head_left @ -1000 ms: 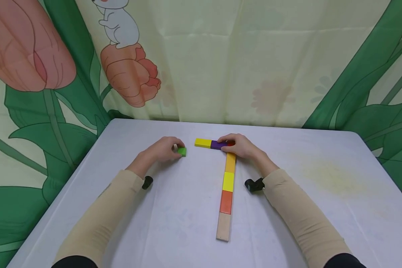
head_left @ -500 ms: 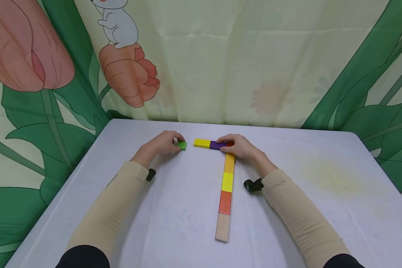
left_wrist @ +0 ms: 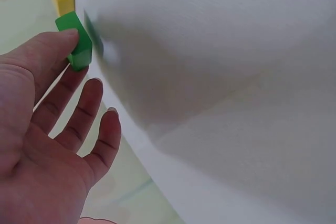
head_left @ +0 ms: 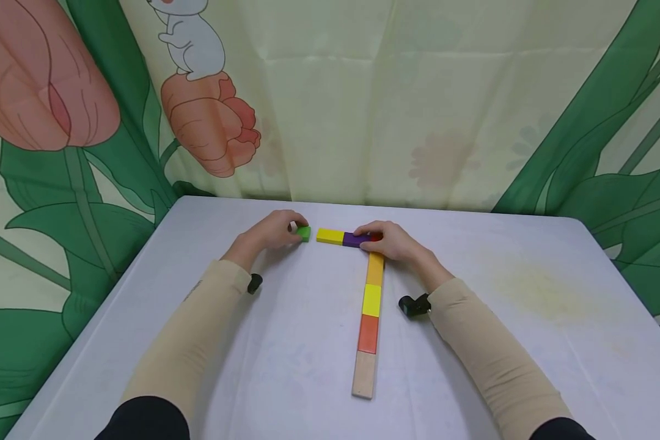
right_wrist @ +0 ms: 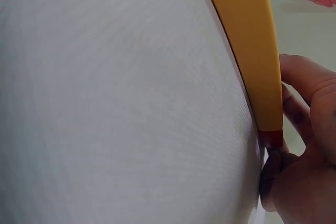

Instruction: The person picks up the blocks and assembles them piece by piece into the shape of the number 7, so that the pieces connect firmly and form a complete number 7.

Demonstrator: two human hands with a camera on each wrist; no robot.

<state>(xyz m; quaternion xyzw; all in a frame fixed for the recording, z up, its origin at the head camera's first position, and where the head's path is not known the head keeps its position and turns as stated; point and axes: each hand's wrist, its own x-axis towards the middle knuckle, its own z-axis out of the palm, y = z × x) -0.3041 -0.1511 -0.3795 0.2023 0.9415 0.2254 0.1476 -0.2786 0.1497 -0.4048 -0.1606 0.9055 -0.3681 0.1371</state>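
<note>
In the head view my left hand (head_left: 277,230) pinches a small green block (head_left: 305,233) between thumb and fingers; the other fingers hang loose in the left wrist view. A narrow gap separates this block from the left end of a yellow block (head_left: 330,236). That yellow block adjoins a purple block (head_left: 354,239), which my right hand (head_left: 390,239) grips across with thumb and fingertips. Mostly covered by the same hand is a red block (right_wrist: 271,139), at the corner of the row. An orange-yellow block (head_left: 375,269) runs from it toward me.
Continuing the line toward me lie another yellow block (head_left: 371,300), an orange-red block (head_left: 368,333) and a plain wood block (head_left: 363,374). All rest on a white-covered table (head_left: 473,366). A printed curtain (head_left: 335,122) hangs behind its far edge.
My left hand has carried the green block away from me, then to the right, bringing it close to the yellow block's end. The right hand keeps its place on the row.
</note>
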